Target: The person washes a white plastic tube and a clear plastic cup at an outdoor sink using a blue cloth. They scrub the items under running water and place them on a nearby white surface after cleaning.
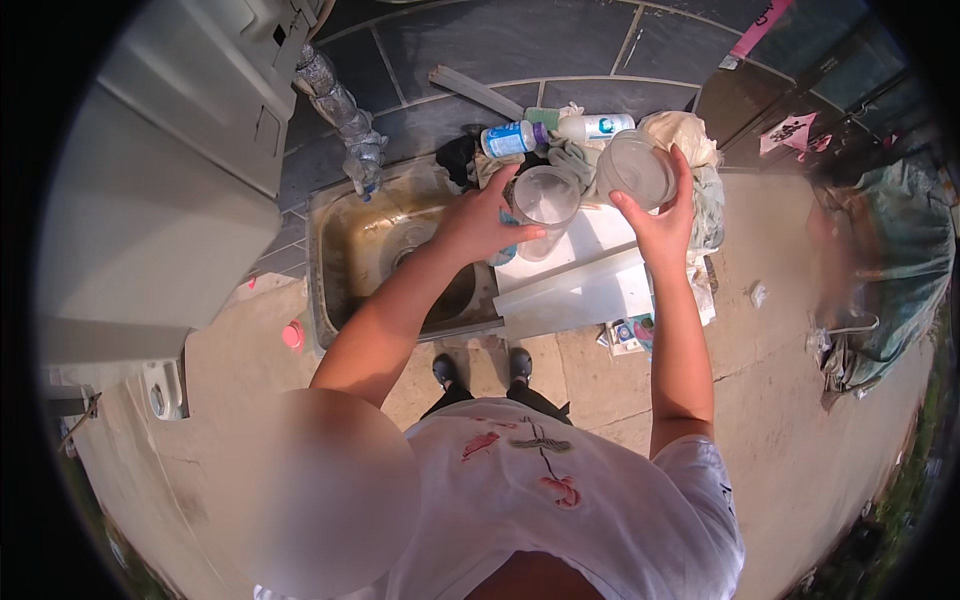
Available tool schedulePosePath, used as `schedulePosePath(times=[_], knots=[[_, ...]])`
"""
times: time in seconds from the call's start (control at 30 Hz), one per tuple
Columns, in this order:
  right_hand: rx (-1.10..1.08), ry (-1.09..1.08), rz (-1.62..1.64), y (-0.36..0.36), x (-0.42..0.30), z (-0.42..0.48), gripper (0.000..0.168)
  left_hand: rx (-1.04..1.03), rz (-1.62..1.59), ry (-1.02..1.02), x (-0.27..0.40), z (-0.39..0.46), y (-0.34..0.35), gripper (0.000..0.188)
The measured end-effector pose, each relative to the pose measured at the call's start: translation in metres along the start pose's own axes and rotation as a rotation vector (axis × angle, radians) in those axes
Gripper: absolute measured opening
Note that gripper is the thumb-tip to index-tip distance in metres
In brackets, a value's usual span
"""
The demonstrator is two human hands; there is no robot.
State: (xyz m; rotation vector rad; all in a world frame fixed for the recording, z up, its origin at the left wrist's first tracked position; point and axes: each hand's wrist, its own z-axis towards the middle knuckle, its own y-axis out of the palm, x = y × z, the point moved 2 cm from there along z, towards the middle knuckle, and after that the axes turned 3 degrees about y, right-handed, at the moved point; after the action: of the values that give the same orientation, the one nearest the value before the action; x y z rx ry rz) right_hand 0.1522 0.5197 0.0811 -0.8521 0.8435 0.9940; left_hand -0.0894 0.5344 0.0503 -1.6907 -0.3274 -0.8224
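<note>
My left hand [491, 217] grips a tall clear plastic container [547, 196] above the right edge of a metal sink [341, 225]. Its round top faces up, and the thumb lies across its side. A second round clear plastic container [636, 171] is held between thumb and fingers of my right hand [664, 206], a little to the right of the first and apart from it. Below both hands lies a white board [592, 232] beside the sink basin. Something light blue shows partly hidden under my left hand.
Behind the hands lie a blue-labelled bottle with a purple cap [514, 139], a white bottle [596, 127], a green sponge [541, 117] and cloths. A foil-wrapped pipe [337, 105] with a tap end stands at the sink's back left. A green tarpaulin [900, 255] covers something at right.
</note>
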Motion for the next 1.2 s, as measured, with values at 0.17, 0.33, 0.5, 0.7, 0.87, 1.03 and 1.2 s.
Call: schedulePosePath(times=[0.17,0.33,0.5,0.7,0.87,1.03,1.2], knots=[[0.052,0.076,-0.213,-0.002,0.105,-0.052,0.094,0.013,0.048,0.012,0.011,-0.007,-0.007,0.101],[0.055,0.075,-0.353,0.011,0.147,-0.081,0.093,0.023,0.096,0.007,0.007,-0.013,-0.007,0.099],[0.039,-0.039,-0.482,0.020,0.165,-0.083,0.093,0.037,0.075,0.022,-0.005,-0.020,-0.005,0.097],[0.015,-0.022,-0.496,0.018,0.167,-0.084,0.094,0.049,0.068,0.014,-0.010,-0.024,-0.002,0.095],[-0.009,0.010,-0.520,0.016,0.162,-0.088,0.097,0.062,0.068,0.021,-0.011,-0.027,-0.004,0.094],[-0.012,0.009,-0.514,0.013,0.161,-0.090,0.098,0.076,0.051,0.036,-0.012,-0.029,-0.003,0.093],[-0.012,-0.001,-0.536,0.010,0.159,-0.089,0.098,0.074,0.037,0.046,-0.014,-0.030,-0.002,0.092]])
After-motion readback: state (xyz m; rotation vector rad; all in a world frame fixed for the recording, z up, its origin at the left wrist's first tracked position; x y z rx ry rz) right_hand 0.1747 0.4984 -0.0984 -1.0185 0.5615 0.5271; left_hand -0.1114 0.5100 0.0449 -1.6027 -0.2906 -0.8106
